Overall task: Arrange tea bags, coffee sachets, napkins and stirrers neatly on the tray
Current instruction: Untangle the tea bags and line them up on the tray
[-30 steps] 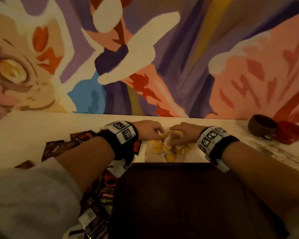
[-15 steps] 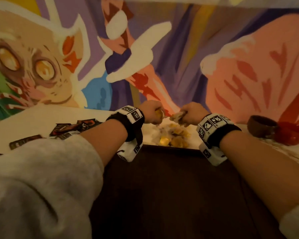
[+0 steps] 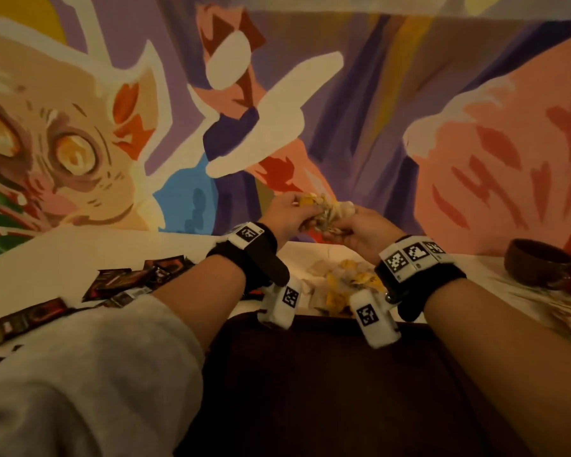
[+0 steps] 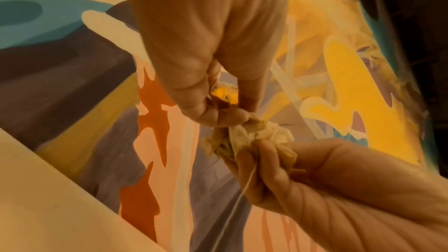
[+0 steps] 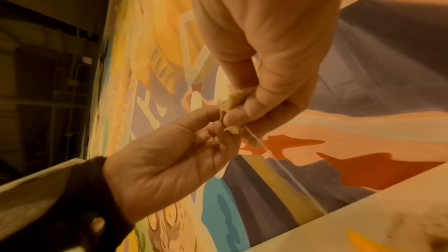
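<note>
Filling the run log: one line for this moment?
left hand: holds tea bags | right hand: holds same clump | tray: bare

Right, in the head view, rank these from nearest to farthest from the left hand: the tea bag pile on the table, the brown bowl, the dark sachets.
From the left hand:
1. Tea bag pile, on the table just below and right of the raised hands.
2. Dark sachets, scattered on the table to the left.
3. Brown bowl, far right by the wall.
</note>
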Tool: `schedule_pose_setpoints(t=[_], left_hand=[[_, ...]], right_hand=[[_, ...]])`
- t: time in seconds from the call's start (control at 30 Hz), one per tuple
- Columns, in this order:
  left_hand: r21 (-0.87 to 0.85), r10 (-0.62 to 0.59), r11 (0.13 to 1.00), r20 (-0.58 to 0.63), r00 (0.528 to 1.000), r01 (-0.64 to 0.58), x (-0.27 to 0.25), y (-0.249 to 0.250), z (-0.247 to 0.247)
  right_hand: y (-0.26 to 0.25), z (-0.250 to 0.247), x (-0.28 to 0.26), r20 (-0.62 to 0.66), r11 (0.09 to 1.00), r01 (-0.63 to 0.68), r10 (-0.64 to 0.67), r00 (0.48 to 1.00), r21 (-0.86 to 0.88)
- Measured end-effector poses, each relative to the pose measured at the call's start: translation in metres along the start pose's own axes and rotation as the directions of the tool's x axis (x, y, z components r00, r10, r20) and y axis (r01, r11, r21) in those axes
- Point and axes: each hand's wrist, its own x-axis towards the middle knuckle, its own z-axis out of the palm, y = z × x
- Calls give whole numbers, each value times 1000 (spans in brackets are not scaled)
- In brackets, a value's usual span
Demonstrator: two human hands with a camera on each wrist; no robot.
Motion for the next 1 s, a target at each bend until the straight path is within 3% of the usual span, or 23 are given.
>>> schedule_pose_setpoints(t=[0.1,0.23,0.33,0.47,0.57,0.7,0.83,0.93,1.0], left_hand=[[112,56,992,7,998,-56,-8,7,-5],[161,32,986,25,999,-35,-34,17,-6],[119,35,992,54,998,-41,-57,23,-2],[111,105,988,49,993,-110,-83,24,7],[66,119,990,71,990,-124,-91,25,9],[-186,-15,982,141,990,41,-95,29,15],[-264,-164,946,109,980,187,-84,23,16],[-418,-271,855,147,951,308,-84,20,13],[-494,-279,812,139,950,311,-84,17,5]], right_hand=[[-11,9,-9,7,999,-18,18,1000,45],[-23,11,-35,143,980,-12,-17,990,199],[-25,15,-53,194,990,33,-60,979,139],[-14,19,-63,106,990,126,-133,985,67],[-8,16,-65,116,986,143,-152,982,80],[-8,12,-62,147,986,140,-152,977,88],[-4,28,-60,158,985,164,-156,975,-44],[0,42,-59,136,983,158,-144,980,-97],[-1,42,-57,178,967,169,-136,975,-188]])
